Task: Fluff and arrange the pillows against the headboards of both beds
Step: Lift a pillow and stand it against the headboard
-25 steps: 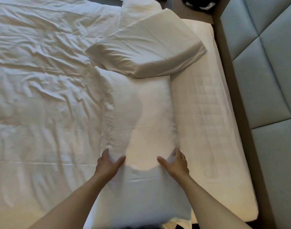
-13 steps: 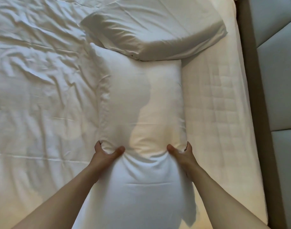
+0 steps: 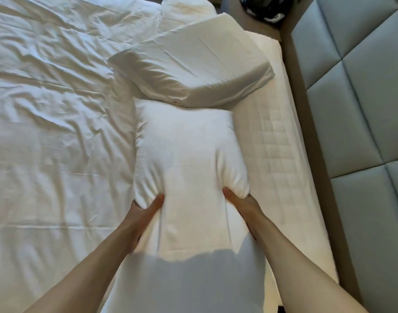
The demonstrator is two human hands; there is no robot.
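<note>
A long white pillow (image 3: 189,154) lies lengthwise on the bed, running away from me. My left hand (image 3: 141,213) squeezes its left side and my right hand (image 3: 243,206) squeezes its right side, pinching the pillow in at the middle so the far half bulges. A second white pillow (image 3: 193,71) lies tilted across its far end, overlapping it. The padded grey-blue headboard (image 3: 360,109) stands along the right, apart from both pillows.
A rumpled white duvet (image 3: 53,132) covers the bed to the left. A strip of quilted mattress (image 3: 277,168) shows between the pillows and the headboard. Another white pillow (image 3: 186,10) and a dark object (image 3: 268,7) lie at the far top.
Both hands have pressed further inward on the pillow's sides, narrowing its middle. The view has shifted back, showing the far pillow and bed edge again.
</note>
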